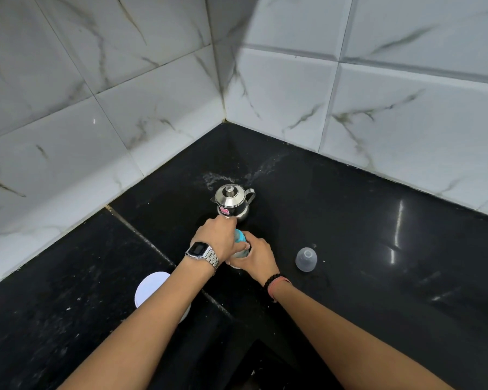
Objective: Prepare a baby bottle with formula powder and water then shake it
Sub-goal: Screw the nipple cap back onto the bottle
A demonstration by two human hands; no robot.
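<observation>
1. The right hand (258, 256) curls its fingers round the body of the baby bottle (241, 246), holding it upright on the black counter (378, 220).
2. The left hand (216, 235) closes over the bottle's blue collar from above, likely twisting it.
3. The bottle's long axis stands vertical, just in front of the steel kettle (233, 201).
4. Right of the bottle, apart, lies the clear cap (306, 258).

Black glossy countertop (378, 220), white marbled wall tiles (124, 108) meeting in corner
</observation>
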